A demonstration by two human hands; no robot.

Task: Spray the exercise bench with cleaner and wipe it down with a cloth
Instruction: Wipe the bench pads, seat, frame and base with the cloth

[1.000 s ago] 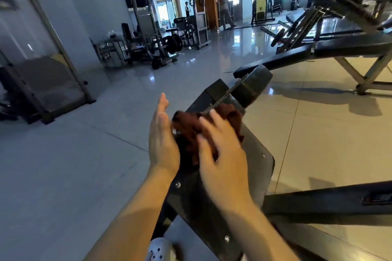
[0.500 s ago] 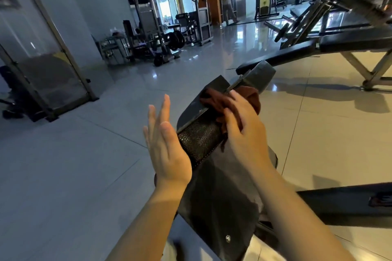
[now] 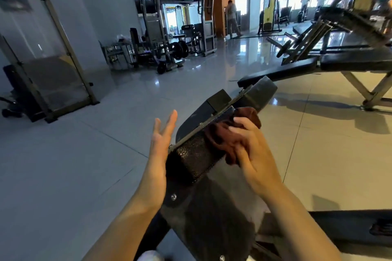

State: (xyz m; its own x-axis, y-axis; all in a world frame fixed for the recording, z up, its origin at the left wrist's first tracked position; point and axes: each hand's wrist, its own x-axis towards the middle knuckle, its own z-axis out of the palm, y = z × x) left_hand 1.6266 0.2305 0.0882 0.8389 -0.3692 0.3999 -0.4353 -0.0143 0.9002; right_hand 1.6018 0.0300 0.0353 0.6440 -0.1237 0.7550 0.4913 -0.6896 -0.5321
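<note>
the large black padded exercise bench with its grey metal frame (image 3: 212,218) fills the lower middle of the view, tilted so that its pad runs up and away from the camera toward a grey block at its far end (image 3: 259,95). a pebbled black textured section (image 3: 195,157) is seen across the upper part of the pad, edged by a thin metal strip. beyond it a second black flat bench on a pale steel frame (image 3: 350,63) stands well apart on the glossy tiled floor (image 3: 74,165), with weight machines and plates (image 3: 169,48) further back

the wiping step is judged to be in hand. no spray bottle is seen anywhere, so spraying is taken as already done, though no wet film can be made out on the pad. the upper end of the bench is being worked; the lower dark pad near the camera shows no sign either way, so how much is left cannot be told, and the frame and sides appear untouched

the right hand (image 3: 252,152) is laid over the crumpled reddish-brown cloth (image 3: 224,133), which is pressed against the bench's upper right edge, just beside the textured section; its fingers are curled round the cloth and grip it. the left hand (image 3: 161,140) is held at the bench's left edge, near the metal strip, its fingers straight, spread and holding nothing; whether the palm touches the pad's side cannot be told
</note>
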